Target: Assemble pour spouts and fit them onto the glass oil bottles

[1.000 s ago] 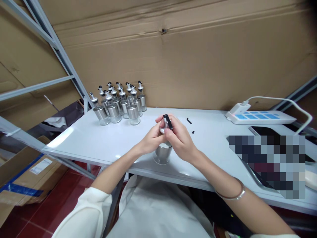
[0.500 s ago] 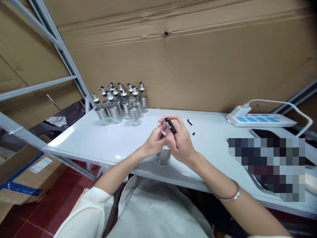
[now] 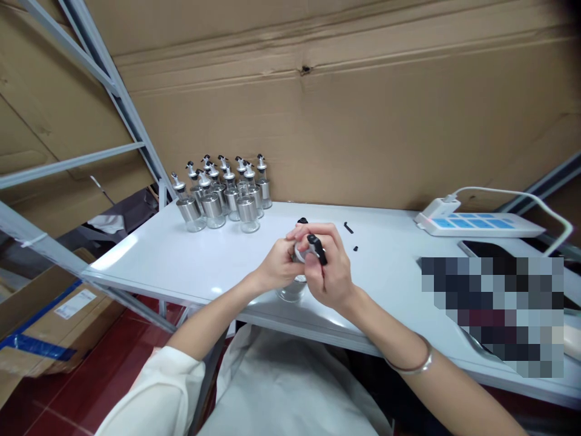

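An oil bottle (image 3: pixel 290 293) with a clear glass base stands on the white table in front of me, its upper part mostly covered by my hands. My left hand (image 3: pixel 278 265) is closed around its neck from the left. From the right, my right hand (image 3: pixel 333 269) grips the pourer spout (image 3: pixel 318 248), whose black tip sticks up between thumb and fingers. A small black piece (image 3: pixel 302 221) shows just beyond my fingertips; what it belongs to is hidden. Past my right hand lie a black strip-like part (image 3: pixel 348 227) and a tiny black piece (image 3: pixel 356 248).
Several glass bottles with steel sleeves (image 3: pixel 247 209) and mostly black-tipped spouts cluster at the back left. At right are a white power strip (image 3: pixel 481 225) with a cable, a dark phone (image 3: pixel 485 248) and a blurred-out area. A cardboard sheet (image 3: pixel 345 133) walls the back.
My hands stay around the bottle top. The black spout tip has tilted and shifted slightly down and right, and a black piece now shows behind my fingers. The view has shifted slightly.
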The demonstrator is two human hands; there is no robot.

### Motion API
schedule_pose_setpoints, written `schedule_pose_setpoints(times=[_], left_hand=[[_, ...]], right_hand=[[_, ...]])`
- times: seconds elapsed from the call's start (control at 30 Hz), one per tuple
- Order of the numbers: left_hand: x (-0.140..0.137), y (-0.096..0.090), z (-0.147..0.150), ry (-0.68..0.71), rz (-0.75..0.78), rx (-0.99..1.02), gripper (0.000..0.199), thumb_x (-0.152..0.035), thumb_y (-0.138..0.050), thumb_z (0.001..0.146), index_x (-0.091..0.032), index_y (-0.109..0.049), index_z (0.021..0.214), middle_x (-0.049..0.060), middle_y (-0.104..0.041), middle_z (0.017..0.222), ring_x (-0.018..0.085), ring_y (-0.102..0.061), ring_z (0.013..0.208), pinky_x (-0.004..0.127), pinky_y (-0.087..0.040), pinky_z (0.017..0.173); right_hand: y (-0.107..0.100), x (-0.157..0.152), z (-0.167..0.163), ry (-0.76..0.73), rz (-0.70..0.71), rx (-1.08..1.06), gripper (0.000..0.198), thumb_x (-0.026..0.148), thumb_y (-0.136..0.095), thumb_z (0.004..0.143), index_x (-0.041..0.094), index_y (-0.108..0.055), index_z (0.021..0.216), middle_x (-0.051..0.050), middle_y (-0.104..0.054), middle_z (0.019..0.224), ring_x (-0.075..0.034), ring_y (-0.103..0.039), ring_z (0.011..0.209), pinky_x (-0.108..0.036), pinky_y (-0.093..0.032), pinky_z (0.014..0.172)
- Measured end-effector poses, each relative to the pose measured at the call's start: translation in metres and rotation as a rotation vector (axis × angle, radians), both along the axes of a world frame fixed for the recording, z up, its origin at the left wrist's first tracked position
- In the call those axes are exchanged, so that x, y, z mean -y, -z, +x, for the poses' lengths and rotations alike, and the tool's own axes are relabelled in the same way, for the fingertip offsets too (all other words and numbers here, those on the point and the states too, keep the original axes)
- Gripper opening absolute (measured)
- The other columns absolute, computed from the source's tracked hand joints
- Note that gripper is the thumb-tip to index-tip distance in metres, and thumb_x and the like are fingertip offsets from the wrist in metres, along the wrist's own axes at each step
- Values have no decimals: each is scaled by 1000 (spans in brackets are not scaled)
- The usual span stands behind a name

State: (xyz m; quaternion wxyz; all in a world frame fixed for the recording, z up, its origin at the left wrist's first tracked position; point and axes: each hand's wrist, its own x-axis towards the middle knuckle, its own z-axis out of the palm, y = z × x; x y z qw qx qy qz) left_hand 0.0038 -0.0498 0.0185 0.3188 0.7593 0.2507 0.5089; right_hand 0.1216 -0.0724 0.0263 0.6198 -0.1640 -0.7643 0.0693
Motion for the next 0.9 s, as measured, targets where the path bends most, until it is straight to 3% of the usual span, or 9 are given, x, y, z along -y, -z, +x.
schedule_pose_setpoints(times=[0.1, 0.3, 0.5, 0.6, 0.9], left_hand=[[1, 0, -1, -32, -56, 33, 35, -45, -64, 71, -16, -45, 63, -1, -47, 68, 11, -46, 65, 24, -45, 60], [6, 3, -8, 41, -284, 110, 42, -54, -67, 70, -17, -49, 75, -2, -48, 65, 10, -47, 60, 23, -43, 57], [13, 2, -19, 53, -295, 150, 48, -60, -66, 69, -17, -52, 84, -2, -53, 65, 10, -49, 57, 23, -42, 56], [7, 2, -33, -8, -293, 161, 42, -55, -66, 74, -17, -51, 85, -3, -54, 62, 8, -51, 55, 20, -42, 55], [-55, 2, -100, -576, -41, 166, 30, -47, -59, 78, -19, -49, 81, -5, -54, 57, 9, -53, 52, 20, -41, 55]], right_hand=[[-6, 3, -4, -50, -163, -32, 13, 14, -37, 91, 24, -46, 91, -5, -49, 97, -18, -55, 93, -40, -47, 84], [-21, 7, -9, -276, -537, -75, 15, 29, -38, 93, 23, -47, 83, -5, -49, 92, -19, -51, 94, -38, -43, 88], [-30, -5, -4, -587, -978, -421, 19, 40, -53, 84, 23, -51, 76, -1, -53, 89, -18, -55, 90, -35, -45, 86], [-29, -15, 4, -553, -996, -477, 20, 40, -58, 79, 22, -53, 74, -1, -52, 88, -17, -55, 91, -34, -47, 83], [1, -49, 22, -275, -1009, -476, 22, 43, -56, 75, 22, -51, 73, -3, -52, 85, -18, -55, 85, -31, -48, 71]])
